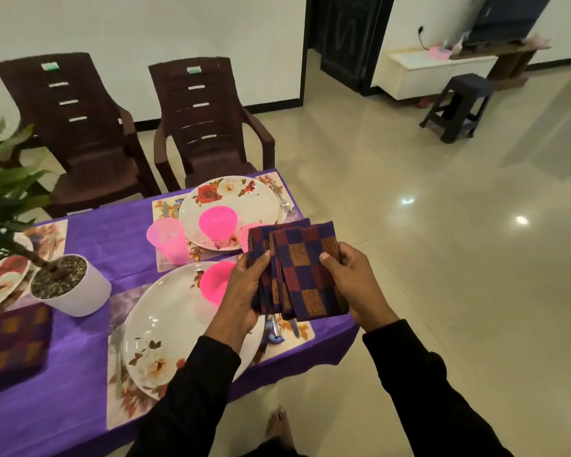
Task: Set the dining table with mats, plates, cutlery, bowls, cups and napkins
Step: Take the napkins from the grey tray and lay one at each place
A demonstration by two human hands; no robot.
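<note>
Checked purple-and-orange napkins (297, 272), fanned with their long axis running away from the person, are gripped by both hands, left hand (244, 291) curled round the stack, right hand (350, 282) pinching the top one, just right of the near plate (165, 321), nearer the left hand.

purple-clothed table (89, 245) — floral mats (165, 209), checked napkin (14, 341), plant pot (76, 291)

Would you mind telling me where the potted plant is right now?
In the head view, the potted plant stands on the table's left part, between the near plate and a folded napkin.
</note>
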